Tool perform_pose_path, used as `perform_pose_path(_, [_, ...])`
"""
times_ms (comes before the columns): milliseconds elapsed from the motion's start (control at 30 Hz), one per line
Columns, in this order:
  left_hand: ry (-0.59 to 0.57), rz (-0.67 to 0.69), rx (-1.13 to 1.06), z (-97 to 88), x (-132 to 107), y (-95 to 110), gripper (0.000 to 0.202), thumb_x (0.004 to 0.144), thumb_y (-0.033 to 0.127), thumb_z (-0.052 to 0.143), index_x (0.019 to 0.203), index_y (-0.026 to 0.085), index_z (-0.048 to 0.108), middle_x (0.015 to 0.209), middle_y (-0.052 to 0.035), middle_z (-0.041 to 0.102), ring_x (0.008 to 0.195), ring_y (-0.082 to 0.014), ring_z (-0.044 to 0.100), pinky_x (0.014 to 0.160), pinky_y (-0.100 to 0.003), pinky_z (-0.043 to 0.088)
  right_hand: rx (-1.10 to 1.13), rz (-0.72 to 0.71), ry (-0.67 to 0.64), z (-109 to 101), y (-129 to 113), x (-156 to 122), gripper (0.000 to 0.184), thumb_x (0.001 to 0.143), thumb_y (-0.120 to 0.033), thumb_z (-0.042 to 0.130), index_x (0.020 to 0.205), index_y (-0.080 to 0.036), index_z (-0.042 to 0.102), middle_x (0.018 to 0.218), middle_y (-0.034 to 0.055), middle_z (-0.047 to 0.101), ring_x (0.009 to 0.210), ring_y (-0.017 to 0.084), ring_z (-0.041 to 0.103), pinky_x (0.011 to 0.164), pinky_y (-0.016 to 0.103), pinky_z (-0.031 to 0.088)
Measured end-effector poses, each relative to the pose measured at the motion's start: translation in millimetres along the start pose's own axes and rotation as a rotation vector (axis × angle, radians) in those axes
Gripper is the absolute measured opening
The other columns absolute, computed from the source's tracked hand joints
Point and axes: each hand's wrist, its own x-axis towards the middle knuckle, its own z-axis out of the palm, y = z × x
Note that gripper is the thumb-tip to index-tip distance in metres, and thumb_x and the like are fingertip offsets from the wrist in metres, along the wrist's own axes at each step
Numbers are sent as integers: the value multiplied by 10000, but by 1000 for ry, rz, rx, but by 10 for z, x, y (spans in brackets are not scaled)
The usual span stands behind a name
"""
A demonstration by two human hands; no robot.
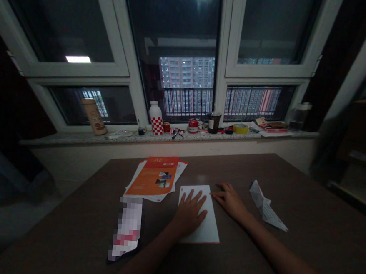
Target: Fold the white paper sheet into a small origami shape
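Note:
A white sheet or folded paper point(208, 222) lies on the brown table point(234, 257), longer than it is wide, with a thin reddish line along its near edge. My left hand point(192, 212) rests flat on it with fingers spread. Just off its right edge is my right hand point(229, 198), palm down, fingers stretched out and apart. Its fingertips are at the paper's upper right edge; whether they touch it I cannot tell. To the right of that hand sits a folded paper shape point(264, 205) with printed text, pointed at its ends.
An orange book point(153, 176) lies on loose white sheets at the table's back left. Nearer me is a blurred-out flat item point(128, 229) with a dark edge. Along the windowsill point(123, 139) stand a checked bottle point(156, 118), a tan tumbler point(93, 116), a dark cup point(213, 123) and yellow tape point(240, 129).

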Motion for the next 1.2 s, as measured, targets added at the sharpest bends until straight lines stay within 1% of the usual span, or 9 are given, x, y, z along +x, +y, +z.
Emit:
perform_pose_path(100, [12, 18, -1, -15, -47, 24, 537, 974, 515, 333, 1479, 331, 316, 1567, 16, 289, 1447, -307, 201, 1154, -574, 209, -42, 49, 0, 13, -8, 12, 249, 932, -399, 526, 1090, -377, 717, 1311, 58, 545, 1241, 280, 440, 1020, 469, 379])
perform_pose_path(267, [10, 13, -14, -11, -64, 32, 529, 972, 514, 343, 1469, 331, 338, 1564, 13, 299, 1441, -316, 216, 1150, -581, 206, -107, 79, -6, 60, -12, 29, 289, 953, -397, 481, 1156, -372, 685, 1303, 75, 547, 1224, 282, 456, 1000, 453, 384])
perform_pose_path(433, [20, 19, -20, 1, -61, 27, 533, 976, 520, 328, 1474, 329, 327, 1560, 17, 308, 1442, -308, 212, 1152, -578, 200, -174, 96, -17, 78, -39, 34, 343, 970, -412, 428, 1265, -385, 603, 1324, 82, 523, 1206, 290, 464, 980, 462, 379])
perform_pose_path(600, [15, 11, -20, 9, -60, 27, 534, 973, 515, 342, 1475, 331, 326, 1561, 16, 307, 1443, -309, 209, 1154, -580, 191, -220, 115, -26, 91, -45, 37, 358, 977, -407, 397, 1291, -394, 568, 1329, 79, 507, 1200, 285, 460, 963, 454, 383])
perform_pose_path(833, [14, 37, -11, -37, -62, 74, 537, 970, 512, 355, 1476, 336, 322, 1563, 12, 301, 1443, -303, 216, 1158, -565, 205, -212, 110, -28, 97, -42, 37, 372, 971, -409, 387, 1294, -368, 567, 1341, 84, 499, 1206, 296, 450, 985, 469, 363])
perform_pose_path(967, [23, 28, -9, -41, -56, 91, 533, 972, 511, 352, 1475, 338, 321, 1562, 13, 303, 1442, -298, 223, 1156, -564, 212, -154, 96, -9, 62, -23, 32, 408, 950, -373, 437, 1350, -360, 515, 1369, 86, 472, 1214, 285, 454, 992, 454, 374])
perform_pose_path(1067, [29, 26, -3, -32, -44, 87, 528, 969, 504, 365, 1469, 336, 336, 1556, 7, 318, 1441, -299, 227, 1155, -564, 214, -85, 66, 13, 36, -7, 28, 384, 936, -357, 467, 1308, -337, 558, 1361, 77, 477, 1219, 269, 456, 1006, 437, 378])
perform_pose_path(1133, [26, 25, -8, -28, -35, 82, 532, 967, 502, 373, 1470, 334, 337, 1555, 2, 320, 1439, -302, 232, 1154, -565, 216, -58, 45, 19, 26, -4, 24, 326, 929, -370, 485, 1214, -311, 632, 1342, 77, 494, 1219, 267, 459, 1012, 436, 377])
perform_pose_path(1200, [22, 25, -13, -26, -28, 82, 537, 965, 503, 375, 1472, 329, 335, 1555, -2, 318, 1439, -304, 232, 1152, -568, 220, -52, 41, 19, 26, -7, 20, 293, 917, -386, 511, 1142, -292, 673, 1322, 83, 509, 1214, 270, 464, 1012, 438, 378])
